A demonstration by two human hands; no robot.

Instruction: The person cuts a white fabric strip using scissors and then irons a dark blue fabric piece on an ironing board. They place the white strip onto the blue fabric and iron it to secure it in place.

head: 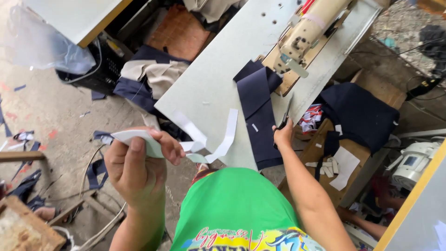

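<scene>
My left hand [139,162] is raised off the table's near left corner, fingers closed on a small white paper piece [134,138]. My right hand [282,132] rests at the right side of the grey sewing table [218,69], gripping dark scissors [284,118] that point up toward the machine. Just left of that hand lies a long navy fabric strip [258,114], running from the cream sewing machine [306,32] down to the near edge. White interfacing strips [223,137] lie bent at the table's front edge.
A wooden side stand [371,95] at right holds navy cloth [360,114] and white paper pieces [341,167]. Piles of navy and beige fabric [148,76] sit on the floor left of the table. Scraps litter the concrete floor. A white motor [416,160] stands at right.
</scene>
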